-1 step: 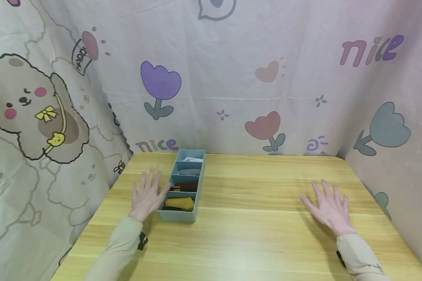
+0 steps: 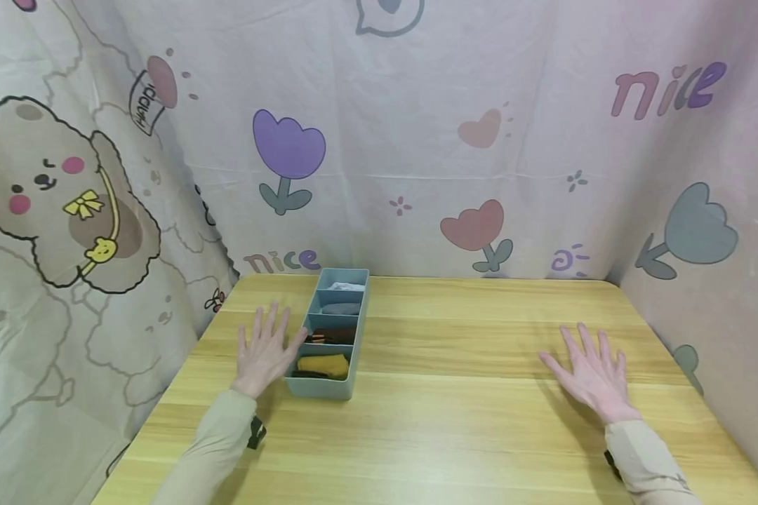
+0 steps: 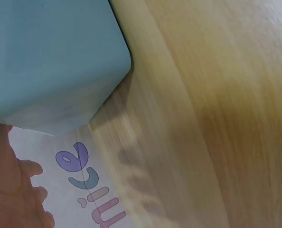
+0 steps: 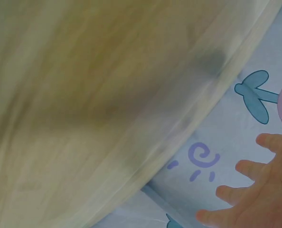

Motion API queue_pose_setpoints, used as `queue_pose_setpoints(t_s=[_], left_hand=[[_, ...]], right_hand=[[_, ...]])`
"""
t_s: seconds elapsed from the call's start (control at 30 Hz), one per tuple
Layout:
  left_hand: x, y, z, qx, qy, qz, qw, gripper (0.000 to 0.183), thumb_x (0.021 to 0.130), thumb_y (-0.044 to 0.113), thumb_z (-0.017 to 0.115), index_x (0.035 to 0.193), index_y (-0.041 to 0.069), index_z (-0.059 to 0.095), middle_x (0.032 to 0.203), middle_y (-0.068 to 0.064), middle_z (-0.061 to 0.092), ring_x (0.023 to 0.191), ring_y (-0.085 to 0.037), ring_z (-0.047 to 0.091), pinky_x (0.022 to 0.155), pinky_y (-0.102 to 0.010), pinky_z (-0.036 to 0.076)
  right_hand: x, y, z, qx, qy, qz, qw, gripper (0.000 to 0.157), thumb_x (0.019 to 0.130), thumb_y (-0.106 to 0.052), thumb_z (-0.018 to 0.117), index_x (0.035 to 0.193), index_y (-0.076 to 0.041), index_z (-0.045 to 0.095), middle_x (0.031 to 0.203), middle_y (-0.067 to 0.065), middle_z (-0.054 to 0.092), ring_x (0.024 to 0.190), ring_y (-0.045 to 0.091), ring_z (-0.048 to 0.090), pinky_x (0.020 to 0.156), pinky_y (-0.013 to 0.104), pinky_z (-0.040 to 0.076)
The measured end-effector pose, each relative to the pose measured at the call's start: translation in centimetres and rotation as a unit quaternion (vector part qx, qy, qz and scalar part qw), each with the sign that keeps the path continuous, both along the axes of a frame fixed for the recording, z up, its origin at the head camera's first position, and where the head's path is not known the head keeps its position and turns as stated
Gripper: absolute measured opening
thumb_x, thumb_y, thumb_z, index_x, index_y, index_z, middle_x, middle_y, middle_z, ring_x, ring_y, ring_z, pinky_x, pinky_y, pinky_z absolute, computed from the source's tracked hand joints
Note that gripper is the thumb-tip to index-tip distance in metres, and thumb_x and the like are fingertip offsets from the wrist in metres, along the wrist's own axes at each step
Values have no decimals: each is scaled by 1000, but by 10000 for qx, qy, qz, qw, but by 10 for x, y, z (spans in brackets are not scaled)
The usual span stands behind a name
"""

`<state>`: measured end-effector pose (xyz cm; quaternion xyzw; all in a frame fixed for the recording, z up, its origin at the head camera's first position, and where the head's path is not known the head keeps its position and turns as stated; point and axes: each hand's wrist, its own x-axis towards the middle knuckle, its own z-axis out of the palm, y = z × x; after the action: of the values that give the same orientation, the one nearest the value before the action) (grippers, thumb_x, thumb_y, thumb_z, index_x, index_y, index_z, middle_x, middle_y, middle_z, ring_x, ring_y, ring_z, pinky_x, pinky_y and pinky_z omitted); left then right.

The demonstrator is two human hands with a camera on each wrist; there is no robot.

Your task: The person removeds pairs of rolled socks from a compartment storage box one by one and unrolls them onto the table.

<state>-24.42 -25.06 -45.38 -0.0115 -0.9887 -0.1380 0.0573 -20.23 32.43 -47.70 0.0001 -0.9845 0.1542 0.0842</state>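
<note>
A blue-grey organizer box [image 2: 321, 388] with several compartments stands on the wooden table, left of the middle. Folded cloth items lie in it: a mustard yellow one [image 2: 324, 365] in the nearest compartment, a dark brown one [image 2: 333, 335] with orange stripes beside it, then a grey one [image 2: 341, 308] and a white one [image 2: 346, 287] at the far end. My left hand [image 2: 265, 356] is spread beside the box's left side, thumb close to its rim; whether they touch I cannot tell. Over the table's right part my right hand [image 2: 594, 379] is spread, holding nothing.
The light wooden table [image 2: 448, 421] reaches back to a printed curtain [image 2: 379, 140] with flowers and lettering. More of this fabric hangs along the left and right sides. A dark band [image 2: 256, 433] sits at the left wrist.
</note>
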Motion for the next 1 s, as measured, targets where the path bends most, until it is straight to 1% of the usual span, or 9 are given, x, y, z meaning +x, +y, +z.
queue_pose_setpoints(t_s=[0.27,0.43,0.67,0.73,0.8,0.93,1.0], left_hand=[[1,-1,-2,-29,112,-15,9999,79,102,64,31,161,13,22,171,-14,7,157,-42,1,121,-71,-4],[2,-1,-3,-72,174,-19,9998,78,102,63,33,161,13,24,170,-15,10,157,-41,2,121,-70,-4],[2,-2,4,-8,137,-69,9999,79,102,63,33,161,12,24,171,-15,8,157,-41,0,121,-70,-7],[3,-2,6,14,47,-93,9999,79,102,64,31,161,12,21,171,-15,6,157,-41,-2,121,-69,-9],[6,-2,10,118,-158,-125,9997,81,102,64,31,162,12,16,171,-15,2,157,-41,-4,120,-69,-11],[11,-2,18,482,-544,-271,9970,84,102,64,31,162,9,10,170,-18,0,156,-45,-6,119,-72,-11],[13,-3,22,623,-677,-376,9950,85,102,63,33,162,8,8,170,-20,1,155,-46,-5,118,-73,-9]], right_hand=[[0,-1,-1,-6,-55,47,10000,85,99,-65,39,161,-10,18,165,29,10,146,62,4,109,83,1],[0,-2,-1,-31,-83,79,9999,84,99,-65,39,160,-9,21,165,29,10,146,62,6,109,83,1],[-2,-3,0,-19,-2,139,9999,85,99,-64,41,159,-8,22,164,29,14,145,63,10,108,83,3],[-3,-3,1,-8,20,167,9999,84,99,-64,42,159,-8,22,164,29,14,145,63,10,109,83,3],[-4,-4,3,-4,1,216,9998,85,99,-64,42,160,-8,21,164,29,14,145,63,10,109,83,3],[-7,-7,11,-153,-168,373,9990,85,99,-63,41,161,-11,16,166,29,8,147,62,6,110,82,2],[-10,-8,15,-263,-256,484,9982,86,100,-63,42,162,-11,13,166,29,6,147,61,4,111,81,1]])
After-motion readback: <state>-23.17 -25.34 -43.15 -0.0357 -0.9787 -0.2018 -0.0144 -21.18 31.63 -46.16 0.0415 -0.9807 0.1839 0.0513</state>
